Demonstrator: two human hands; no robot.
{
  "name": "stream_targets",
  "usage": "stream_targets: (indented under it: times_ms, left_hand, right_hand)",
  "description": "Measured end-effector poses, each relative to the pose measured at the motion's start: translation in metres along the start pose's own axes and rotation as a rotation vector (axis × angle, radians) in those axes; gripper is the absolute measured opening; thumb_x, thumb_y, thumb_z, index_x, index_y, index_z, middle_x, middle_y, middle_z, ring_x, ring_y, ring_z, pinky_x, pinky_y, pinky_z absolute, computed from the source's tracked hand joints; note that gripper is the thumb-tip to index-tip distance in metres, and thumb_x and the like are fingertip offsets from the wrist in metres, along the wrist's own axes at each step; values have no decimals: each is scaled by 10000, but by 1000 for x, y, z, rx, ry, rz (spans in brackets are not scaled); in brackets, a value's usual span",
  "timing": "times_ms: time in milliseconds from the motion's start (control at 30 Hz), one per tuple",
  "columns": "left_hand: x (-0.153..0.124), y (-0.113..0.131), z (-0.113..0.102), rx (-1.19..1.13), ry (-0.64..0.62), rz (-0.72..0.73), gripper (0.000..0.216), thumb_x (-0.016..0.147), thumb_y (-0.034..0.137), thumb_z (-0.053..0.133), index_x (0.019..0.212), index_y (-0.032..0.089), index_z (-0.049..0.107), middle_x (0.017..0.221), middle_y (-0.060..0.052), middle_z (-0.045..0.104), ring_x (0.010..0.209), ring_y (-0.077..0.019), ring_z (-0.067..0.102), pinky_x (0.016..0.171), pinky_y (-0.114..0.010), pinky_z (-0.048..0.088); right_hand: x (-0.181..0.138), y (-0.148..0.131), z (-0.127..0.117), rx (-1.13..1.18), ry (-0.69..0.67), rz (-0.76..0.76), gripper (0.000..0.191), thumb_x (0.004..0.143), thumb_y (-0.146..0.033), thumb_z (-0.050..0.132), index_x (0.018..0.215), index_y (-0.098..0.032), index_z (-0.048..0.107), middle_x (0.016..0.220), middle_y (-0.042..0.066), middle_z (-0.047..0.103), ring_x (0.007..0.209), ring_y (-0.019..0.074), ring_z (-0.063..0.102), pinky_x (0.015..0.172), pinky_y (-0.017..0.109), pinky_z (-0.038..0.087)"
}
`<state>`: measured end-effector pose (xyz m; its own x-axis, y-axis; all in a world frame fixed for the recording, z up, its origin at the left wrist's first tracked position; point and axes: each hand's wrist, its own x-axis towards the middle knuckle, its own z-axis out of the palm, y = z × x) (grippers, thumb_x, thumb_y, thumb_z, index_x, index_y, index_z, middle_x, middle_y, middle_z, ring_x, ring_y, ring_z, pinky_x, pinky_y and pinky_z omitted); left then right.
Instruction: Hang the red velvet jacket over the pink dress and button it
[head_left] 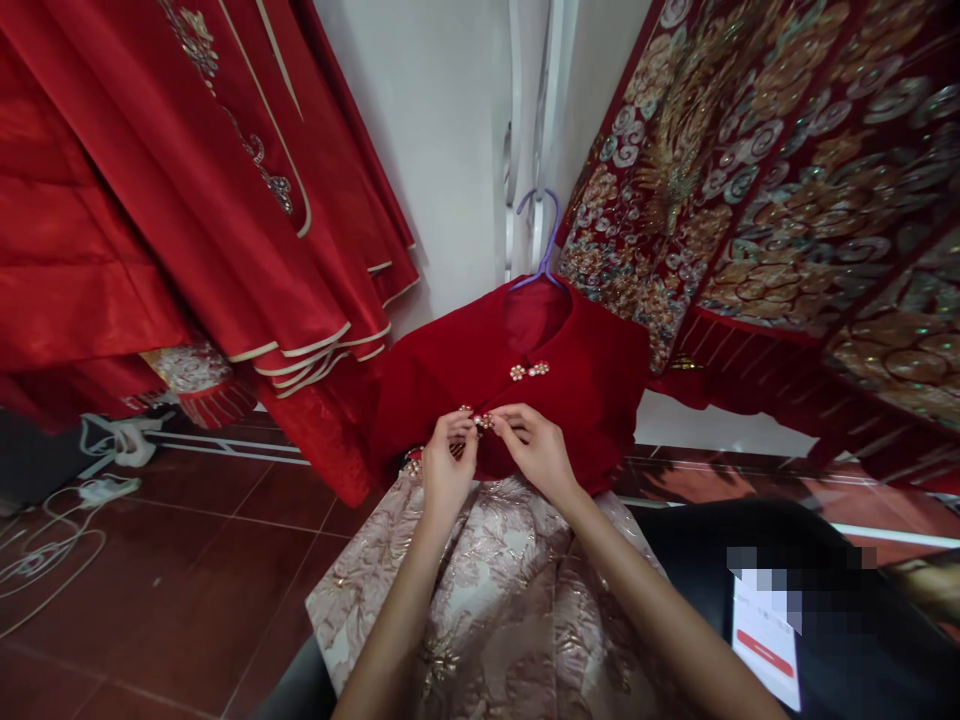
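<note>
A dark red velvet top (592, 385) hangs on a purple hanger (541, 240) over a pale pink brocade skirt (495, 590). An upper jewelled clasp (529, 371) sits near the collar. My left hand (448, 465) and my right hand (534, 450) meet at a lower jewelled clasp (482, 420) on the top's front. Fingertips of both hands pinch this clasp from either side.
Red satin garments with cream trim (225, 220) hang at the left. A heavily embroidered red and gold garment (787, 180) hangs at the right. White cables (67, 520) lie on the dark red tiled floor (187, 580). A phone screen (765, 640) shows at the lower right on something black.
</note>
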<state>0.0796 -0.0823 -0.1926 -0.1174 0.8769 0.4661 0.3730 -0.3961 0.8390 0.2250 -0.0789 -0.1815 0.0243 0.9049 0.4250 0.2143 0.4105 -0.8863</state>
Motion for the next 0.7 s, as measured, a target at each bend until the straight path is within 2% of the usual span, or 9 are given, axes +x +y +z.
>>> stream_targets:
  times_ms: [67, 167, 233, 333, 433, 533, 633, 700]
  left_hand:
    - [-13, -4, 1, 76, 51, 27, 210, 851, 204, 533, 1053, 183, 584, 1011, -74, 629, 914, -167, 610, 838, -316, 497]
    - [-37, -7, 6, 275, 7, 29, 225, 842, 162, 500, 1018, 206, 632, 1004, -74, 574, 992, -208, 549, 931, -389, 437]
    - [-51, -7, 11, 374, -50, 5, 333, 831, 144, 487, 1128, 214, 619, 1027, -84, 544, 1027, -232, 513, 965, -423, 401]
    - [-62, -10, 17, 450, -81, -61, 487, 823, 169, 496, 1310, 176, 511, 1025, -107, 514, 1027, -258, 489, 962, -443, 391]
    - [-62, -18, 15, 496, -42, -138, 598, 809, 229, 540, 1387, 129, 422, 1012, -126, 504, 1043, -291, 476, 965, -473, 377]
    - [-56, -29, 7, 438, -1, -157, 673, 812, 241, 545, 1442, 146, 329, 948, -95, 522, 990, -267, 501, 961, -465, 381]
    - [-51, -36, 2, 329, -33, -133, 718, 806, 215, 544, 1466, 174, 264, 913, -60, 543, 926, -226, 525, 945, -430, 405]
    - [-49, -37, 3, 328, -5, -108, 712, 789, 211, 563, 1449, 171, 299, 1020, -91, 537, 993, -235, 518, 962, -429, 403]
  right_hand:
    - [-6, 3, -13, -7, -44, 27, 211, 877, -345, 546, 975, -195, 659, 980, 58, 695, 895, 161, 668, 791, 282, 560]
    - [-16, 10, -40, -86, -61, 115, 214, 855, -353, 565, 961, -200, 670, 948, 57, 709, 833, 163, 678, 748, 285, 563]
    - [-22, 14, -58, -137, -113, 188, 222, 838, -358, 576, 955, -199, 677, 877, 51, 714, 747, 160, 677, 668, 275, 561]
    - [-26, 18, -74, -213, -255, 232, 209, 809, -332, 595, 941, -205, 696, 804, 40, 719, 676, 160, 672, 604, 265, 542]
    - [-28, 25, -74, -281, -353, 257, 173, 797, -317, 591, 870, -214, 709, 781, 37, 732, 654, 169, 679, 601, 274, 531]
    - [-32, 36, -63, -296, -394, 276, 137, 770, -312, 613, 801, -212, 700, 759, 38, 736, 673, 185, 691, 631, 289, 533]
    - [-33, 45, -52, -256, -365, 290, 109, 715, -293, 666, 758, -193, 665, 727, 42, 726, 660, 185, 685, 630, 290, 533]
    - [-34, 48, -48, -237, -321, 289, 142, 674, -299, 710, 723, -189, 636, 698, 37, 715, 647, 179, 678, 629, 287, 534]
